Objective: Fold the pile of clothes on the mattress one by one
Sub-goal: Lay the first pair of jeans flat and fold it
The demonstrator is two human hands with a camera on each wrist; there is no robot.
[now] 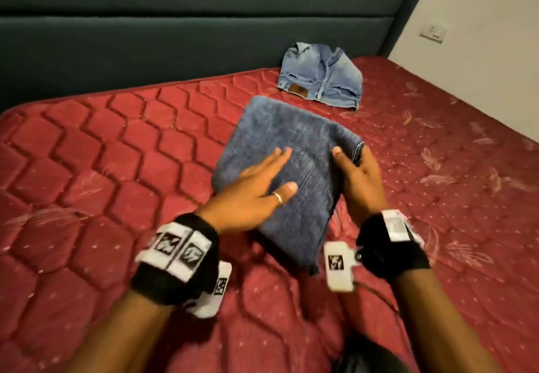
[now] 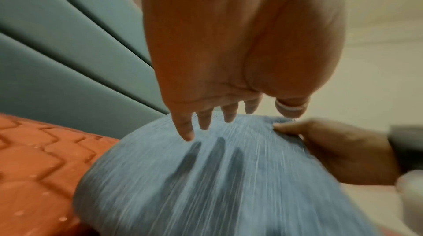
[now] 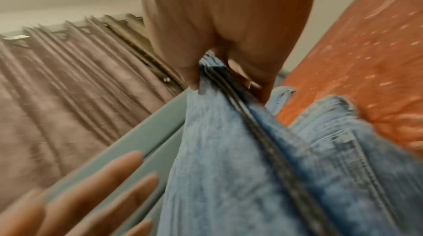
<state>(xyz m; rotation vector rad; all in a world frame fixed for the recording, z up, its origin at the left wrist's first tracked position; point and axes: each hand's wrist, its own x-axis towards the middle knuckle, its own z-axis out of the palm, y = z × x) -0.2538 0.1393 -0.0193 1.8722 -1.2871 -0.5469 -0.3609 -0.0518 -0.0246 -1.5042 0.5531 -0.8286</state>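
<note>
A folded pair of dark blue jeans (image 1: pixel 280 162) is held slightly tilted over the red quilted mattress (image 1: pixel 102 154). My right hand (image 1: pixel 354 165) grips its right edge, thumb on top and fingers under the stacked layers (image 3: pixel 219 75). My left hand (image 1: pixel 262 183) lies flat with straight, spread fingers (image 2: pixel 185 131) on the jeans' (image 2: pixel 206 185) top face. A second, lighter blue folded pair of jeans (image 1: pixel 320 76) lies farther back near the headboard.
A dark teal padded headboard (image 1: pixel 175 22) runs along the back of the mattress. A pale wall (image 1: pixel 481 37) with a switch plate (image 1: pixel 433 33) stands at the right. Brownish curtains (image 3: pixel 57 86) show in the right wrist view.
</note>
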